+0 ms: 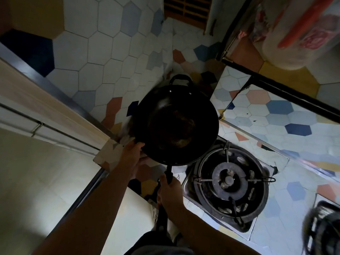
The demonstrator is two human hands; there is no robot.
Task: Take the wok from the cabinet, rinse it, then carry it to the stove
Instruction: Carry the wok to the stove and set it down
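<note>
While the black wok point(176, 124) hangs in the air just left of the gas burner point(230, 180), both bare hands carry it. The right hand point(170, 192) has its fingers point(166, 184) clamped around the long black handle point(168, 176). The left hand point(132, 153) supports the near left rim, fingers closed against it. The burner sits sunk in the hexagon-tiled table point(294, 197).

- Wok point(176, 124): dark metal, dull sheen, brownish patches in the bowl; two bright rivets under the loop handle.
- Long handle point(168, 176): black, matt.
- Gas burner point(230, 181): blackened, rough metal, set in a shiny steel tray point(185, 183).
- Countertop point(298, 183): smooth, glossy hexagon tiles.
</note>
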